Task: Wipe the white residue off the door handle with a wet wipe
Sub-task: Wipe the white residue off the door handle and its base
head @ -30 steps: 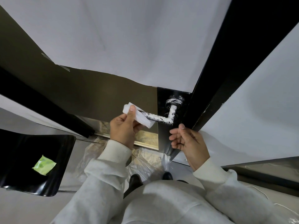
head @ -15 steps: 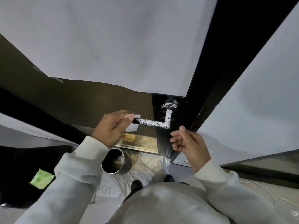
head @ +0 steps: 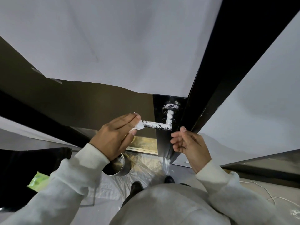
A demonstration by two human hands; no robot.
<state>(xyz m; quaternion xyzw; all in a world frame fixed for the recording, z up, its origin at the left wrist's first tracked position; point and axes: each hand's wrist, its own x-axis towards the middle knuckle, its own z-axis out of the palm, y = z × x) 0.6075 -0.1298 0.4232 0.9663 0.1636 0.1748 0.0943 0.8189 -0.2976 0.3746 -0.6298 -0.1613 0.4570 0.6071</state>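
Head view, looking down at the black L-shaped lever door handle [head: 159,123], mounted on the black lock plate near the door's edge. White residue coats the lever along its whole length, plus the neck and round rose above it. By my read, the wiping has barely begun.

My left hand [head: 113,137] pinches the small folded white wet wipe [head: 139,125] between thumb and fingers, which are curled round it; the wipe sits at the lever's free end, touching it, placed there, I judge, to start a stroke toward the rose.

My right hand [head: 189,144] holds nothing, fingers loosely curled. It hovers just beside the black door edge [head: 191,114], below the handle's corner, likely ready to steady the door. I cannot tell whether it touches.

On the floor below: clear plastic sheeting [head: 146,168], a round metal tin [head: 119,168], and a green wipe packet [head: 38,181] on a dark surface at left.
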